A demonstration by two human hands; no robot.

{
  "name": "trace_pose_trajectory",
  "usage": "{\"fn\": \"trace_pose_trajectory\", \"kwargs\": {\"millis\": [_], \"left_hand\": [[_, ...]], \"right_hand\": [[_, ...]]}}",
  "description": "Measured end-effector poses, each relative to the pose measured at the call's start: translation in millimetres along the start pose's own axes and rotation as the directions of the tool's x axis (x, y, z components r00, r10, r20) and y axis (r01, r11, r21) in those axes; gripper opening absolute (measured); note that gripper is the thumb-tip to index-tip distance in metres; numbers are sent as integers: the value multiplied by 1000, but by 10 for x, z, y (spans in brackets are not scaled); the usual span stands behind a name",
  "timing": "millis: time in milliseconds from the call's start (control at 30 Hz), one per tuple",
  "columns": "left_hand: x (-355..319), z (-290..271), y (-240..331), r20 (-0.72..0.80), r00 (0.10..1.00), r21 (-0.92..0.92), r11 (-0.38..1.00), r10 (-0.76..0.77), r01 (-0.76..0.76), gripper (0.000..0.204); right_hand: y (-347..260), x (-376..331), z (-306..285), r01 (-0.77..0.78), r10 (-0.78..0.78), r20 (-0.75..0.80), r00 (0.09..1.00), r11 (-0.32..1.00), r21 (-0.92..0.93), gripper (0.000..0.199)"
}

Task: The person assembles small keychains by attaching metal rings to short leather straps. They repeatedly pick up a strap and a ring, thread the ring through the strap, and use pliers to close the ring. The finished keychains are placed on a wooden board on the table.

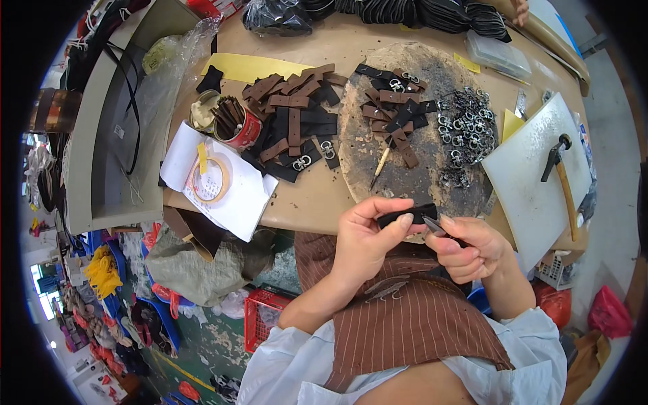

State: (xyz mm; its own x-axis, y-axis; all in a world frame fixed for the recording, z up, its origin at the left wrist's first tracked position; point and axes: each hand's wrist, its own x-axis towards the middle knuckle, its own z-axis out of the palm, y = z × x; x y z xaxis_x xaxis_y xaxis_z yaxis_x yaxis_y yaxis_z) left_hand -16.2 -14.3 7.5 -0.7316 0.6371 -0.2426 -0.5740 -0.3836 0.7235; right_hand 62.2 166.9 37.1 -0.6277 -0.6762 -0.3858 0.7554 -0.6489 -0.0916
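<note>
Close to my body, at the table's near edge, my left hand (364, 239) pinches a short black strap (424, 211) between thumb and fingers. The fingers of my right hand (476, 251) are wrapped round a dark pointed metal tool (434, 226). Its tip meets the right end of the strap; most of the tool is hidden in my grip, so its exact kind is unclear. Just beyond lies a round, worn board (364, 155) bearing brown and black straps (398, 98), a pile of metal buckles (466, 128) and a thin wooden-handled tool (381, 164).
Left of the board are more straps (293, 128), a red can (248, 131) of brown sticks, and a tape roll (210, 181) on white papers (239, 212). To the right, a hammer (560, 172) rests on a white slab (523, 162). A clear plastic box (498, 57) sits at the back.
</note>
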Motion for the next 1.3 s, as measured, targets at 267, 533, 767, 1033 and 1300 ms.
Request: {"fn": "trace_pose_trajectory", "kwargs": {"millis": [267,533,767,1033,1300], "left_hand": [[50,33,1,-73,997,23,1000,-16,17,19],[6,43,50,85,995,74,996,-57,51,26],[-29,12,145,98,983,60,987,-153,148,34],[-7,17,69,-20,999,56,997,-49,50,36],[-29,33,14,47,992,183,975,115,-122,38]], "right_hand": [[86,78,166,227,-838,-114,534,272,-935,10],[17,139,106,373,-768,-205,607,503,-780,12],[-60,92,104,238,-833,-109,542,277,-931,12],[167,174,247,-101,-830,101,549,-185,-977,14],[174,323,304,-245,-824,103,557,-281,-928,17]]}}
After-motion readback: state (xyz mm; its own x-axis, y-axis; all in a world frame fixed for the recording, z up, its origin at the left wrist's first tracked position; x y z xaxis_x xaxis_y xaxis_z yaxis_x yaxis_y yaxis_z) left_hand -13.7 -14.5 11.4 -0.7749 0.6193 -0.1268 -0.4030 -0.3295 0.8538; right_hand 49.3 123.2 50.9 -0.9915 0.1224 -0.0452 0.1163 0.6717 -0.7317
